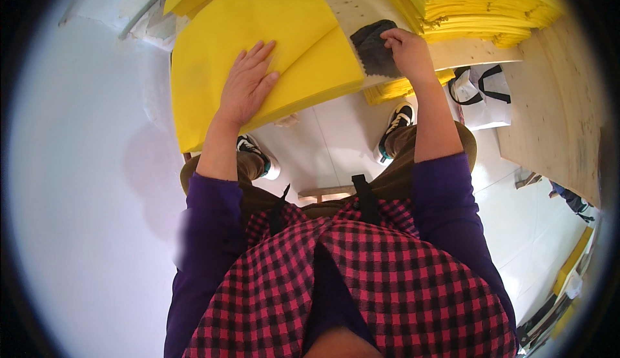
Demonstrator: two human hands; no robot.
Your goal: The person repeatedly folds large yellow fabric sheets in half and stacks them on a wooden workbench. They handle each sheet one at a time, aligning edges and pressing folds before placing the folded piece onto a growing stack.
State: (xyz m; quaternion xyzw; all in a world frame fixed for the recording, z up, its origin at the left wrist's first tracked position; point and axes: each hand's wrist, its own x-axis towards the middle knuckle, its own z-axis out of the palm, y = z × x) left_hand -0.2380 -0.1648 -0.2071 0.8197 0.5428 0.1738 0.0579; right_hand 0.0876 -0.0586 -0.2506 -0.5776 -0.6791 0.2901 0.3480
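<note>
My left hand (248,87) lies flat, fingers stretched, on a thick stack of yellow fabric sheets (303,67). A fold or raised edge runs slantwise across the top sheet beside it. To the right of this stack, a dark grey cloth (376,51) with a zigzag edge rests on the wooden table (352,0). Over the cloth's right side is my right hand (408,51), its fingers bent and drawn together against it. Whether anything is pinched between those fingertips is too small to make out.
More yellow fabric (478,6) is piled high at the far right. Below the tabletop sit more yellow sheets (391,91) and a white bag (484,96) with black handles. A wooden panel (555,106) stands at the right; a white wall (90,164) fills the left.
</note>
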